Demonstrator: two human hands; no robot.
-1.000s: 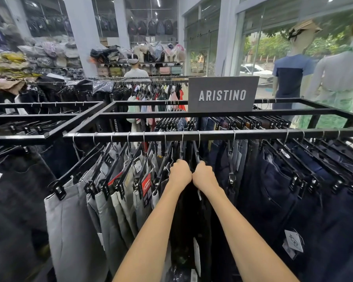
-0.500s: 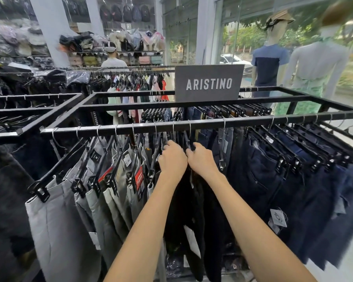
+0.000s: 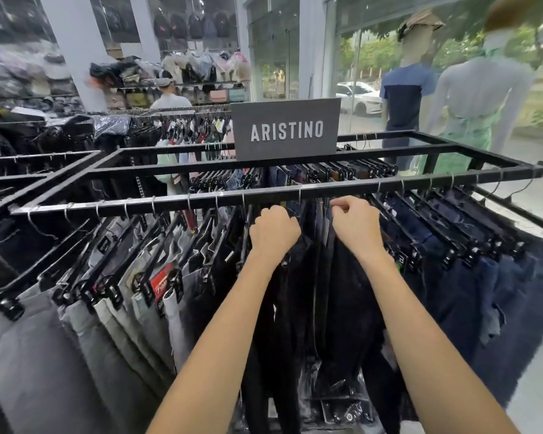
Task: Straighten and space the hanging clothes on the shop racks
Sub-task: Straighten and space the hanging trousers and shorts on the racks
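Clothes fill the front rail (image 3: 201, 200) of the black rack (image 3: 452, 148). All are trousers on clip hangers: grey trousers (image 3: 76, 339) at the left, dark trousers (image 3: 320, 308) in the middle and navy jeans (image 3: 467, 292) at the right. The grey and navy groups fan out at a slant, while the dark group hangs packed close. A sign (image 3: 286, 128) stands on the bar behind.

Both hands work at the top of the dark trousers, just below the rail. The left hand (image 3: 275, 233) is curled into a tight fist over the top of one pair; the knuckles hide the exact part held. The right hand (image 3: 355, 225) is near it, with a few dark pairs between them. Its fingers (image 3: 342, 208) are bent and pinch the upper edge of another pair.

Probable faults from this position:
- A sideways pull on cloth, not on the hanger, can open a clip and drop the garment.
- An upward tug can lift a hook (image 3: 300, 195) off the rail.
- Spreading the dark group can crowd the neighbouring pairs and worsen their slant.
- Loose tags can snag between hangers.
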